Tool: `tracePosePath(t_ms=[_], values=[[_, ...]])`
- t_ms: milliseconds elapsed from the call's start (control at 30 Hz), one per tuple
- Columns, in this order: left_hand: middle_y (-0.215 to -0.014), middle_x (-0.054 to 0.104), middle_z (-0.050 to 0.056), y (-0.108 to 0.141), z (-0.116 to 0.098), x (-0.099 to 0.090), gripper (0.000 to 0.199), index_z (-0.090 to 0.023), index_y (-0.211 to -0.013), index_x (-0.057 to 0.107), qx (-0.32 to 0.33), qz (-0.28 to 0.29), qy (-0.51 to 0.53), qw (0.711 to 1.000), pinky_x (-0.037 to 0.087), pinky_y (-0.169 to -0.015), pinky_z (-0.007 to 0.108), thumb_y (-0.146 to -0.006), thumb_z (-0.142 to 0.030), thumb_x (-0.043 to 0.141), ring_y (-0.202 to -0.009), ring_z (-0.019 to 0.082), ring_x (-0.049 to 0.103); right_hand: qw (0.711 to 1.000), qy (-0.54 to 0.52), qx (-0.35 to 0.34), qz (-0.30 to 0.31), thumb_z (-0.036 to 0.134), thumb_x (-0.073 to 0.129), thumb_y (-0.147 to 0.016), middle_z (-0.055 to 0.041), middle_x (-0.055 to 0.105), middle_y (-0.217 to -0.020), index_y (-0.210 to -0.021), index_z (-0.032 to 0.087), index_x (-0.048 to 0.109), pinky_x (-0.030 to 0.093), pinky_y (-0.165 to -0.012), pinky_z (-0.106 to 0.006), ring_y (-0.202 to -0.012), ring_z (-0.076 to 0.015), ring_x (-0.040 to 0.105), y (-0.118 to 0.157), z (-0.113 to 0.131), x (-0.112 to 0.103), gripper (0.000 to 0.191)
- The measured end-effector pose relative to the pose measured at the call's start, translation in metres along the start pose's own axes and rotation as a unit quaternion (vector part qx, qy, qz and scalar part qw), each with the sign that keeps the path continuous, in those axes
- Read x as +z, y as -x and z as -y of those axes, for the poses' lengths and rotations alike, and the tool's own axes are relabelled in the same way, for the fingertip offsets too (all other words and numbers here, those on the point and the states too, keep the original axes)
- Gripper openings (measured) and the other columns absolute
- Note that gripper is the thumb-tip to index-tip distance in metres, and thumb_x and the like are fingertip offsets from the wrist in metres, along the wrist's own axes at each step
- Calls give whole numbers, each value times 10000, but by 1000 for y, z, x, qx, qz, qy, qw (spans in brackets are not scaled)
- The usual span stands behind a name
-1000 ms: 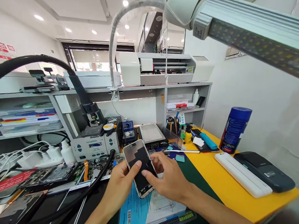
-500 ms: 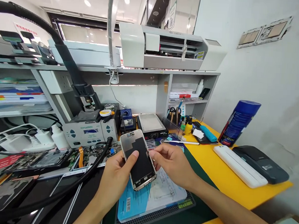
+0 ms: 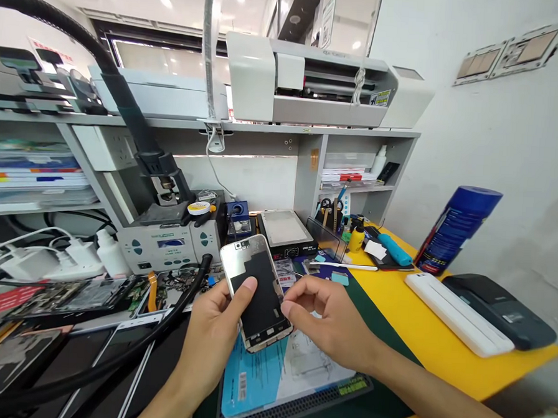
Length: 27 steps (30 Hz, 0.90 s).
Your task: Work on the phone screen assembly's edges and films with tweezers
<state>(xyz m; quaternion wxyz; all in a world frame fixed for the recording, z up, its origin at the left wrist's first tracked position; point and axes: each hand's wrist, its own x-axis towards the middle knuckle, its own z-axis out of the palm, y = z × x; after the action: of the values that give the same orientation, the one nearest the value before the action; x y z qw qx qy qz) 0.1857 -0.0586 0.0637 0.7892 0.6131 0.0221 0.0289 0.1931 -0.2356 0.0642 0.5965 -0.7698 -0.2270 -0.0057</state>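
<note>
Screen [image 3: 260, 311]: held up above the blue pack [image 3: 246, 388], tilted, dark backing up. Its long edge is gripped by the left hand [image 3: 210, 324], thumb pressed flat on the backing, other fingers tucked at the side and beneath. At the opposite edge, the thumb and forefinger of the right hand [image 3: 332, 318] are brought close together; whether anything is pinched between them cannot be told.

Handling (judged): light, thin, stiff; glass likely brittle and slick if bent or squeezed. Best held by the long rims, pressure kept low; the small parts along the lower end are to be left untouched.

Surroundings: pack laid over the green mat [image 3: 381, 401], on the yellow bench [image 3: 471, 369].
</note>
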Motion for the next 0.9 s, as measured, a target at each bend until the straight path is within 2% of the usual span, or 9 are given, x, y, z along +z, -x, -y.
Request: tracePosePath(t_ms=[267, 500, 633, 800, 900], values=[[-855, 775, 76, 6, -7, 9, 402, -154, -1089, 710, -92, -2, 80, 993, 517, -540, 259, -767, -393, 730, -685, 197, 695, 1000, 22, -11, 8, 201, 622, -832, -12, 617, -785, -815, 187, 611, 468, -627, -247, -685, -129, 548, 7, 4, 2, 24], [-848, 776, 75, 9, -10, 12, 354, -157, -1035, 741, -80, -18, 79, 994, 540, -572, 252, -747, -363, 753, -663, 182, 694, 998, 21, -58, 8, 124, 604, -798, -8, 598, -755, -772, 186, 596, 458, -620, -244, -668, -126, 535, 7, 5, 3, 68], [-858, 774, 90, 9, -11, 10, 372, -158, -1041, 743, -84, -19, 72, 994, 540, -540, 269, -740, -377, 756, -651, 197, 692, 998, 2, -54, 12, 103, 610, -782, -2, 587, -747, -763, 187, 593, 450, -617, -245, -668, -126, 527, 7, 3, 3, 89], [-840, 773, 70, 9, -9, 6, 357, -180, -1053, 732, -99, 13, 83, 992, 554, -602, 274, -747, -363, 756, -664, 186, 694, 998, -49, -35, 13, 106, 617, -779, 0, 580, -759, -774, 186, 600, 452, -625, -249, -683, -129, 523, 6, -1, 2, 82], [-810, 769, 78, 11, -7, 8, 351, -157, -1018, 739, -98, 26, 75, 992, 557, -610, 303, -724, -347, 774, -654, 205, 694, 996, -85, -22, 8, 124, 623, -785, 10, 570, -740, -764, 180, 602, 434, -607, -241, -656, -116, 502, 4, -2, 2, 64]])
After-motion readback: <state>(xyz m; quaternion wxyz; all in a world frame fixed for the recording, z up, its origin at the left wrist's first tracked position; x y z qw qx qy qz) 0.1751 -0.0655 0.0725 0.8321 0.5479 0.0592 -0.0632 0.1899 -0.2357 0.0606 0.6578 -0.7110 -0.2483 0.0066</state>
